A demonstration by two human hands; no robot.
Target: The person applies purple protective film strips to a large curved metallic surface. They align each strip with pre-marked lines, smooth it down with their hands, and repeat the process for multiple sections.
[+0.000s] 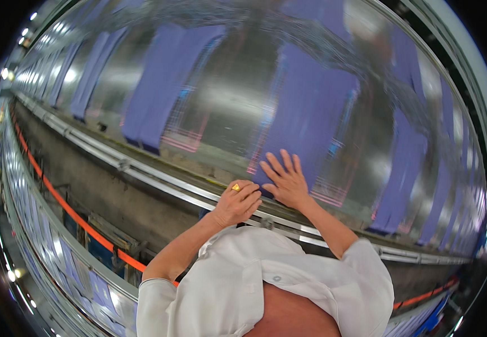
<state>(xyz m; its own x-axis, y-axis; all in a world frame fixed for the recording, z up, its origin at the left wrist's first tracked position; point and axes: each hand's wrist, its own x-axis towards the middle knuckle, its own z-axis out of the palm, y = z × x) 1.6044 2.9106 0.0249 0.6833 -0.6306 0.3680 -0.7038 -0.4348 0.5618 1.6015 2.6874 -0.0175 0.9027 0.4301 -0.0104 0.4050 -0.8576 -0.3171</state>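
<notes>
While right hand [286, 181] lies flat, fingers spread, on purple cloth [311, 112], left hand [236, 203] rests curled on metal rail [159, 178] at seven o'clock.

Ahead of you the other long purple cloth strips [159, 84] lie spaced apart across the shiny curved metal surface [226, 106], some edged with pale pink lines. Below its near edge you see a silver metal rail [142, 171], then a dull grey trough wall [97, 185]. An orange bar [80, 222] runs diagonally beneath, beside a lower shiny band carrying more purple pieces [94, 286]
</notes>
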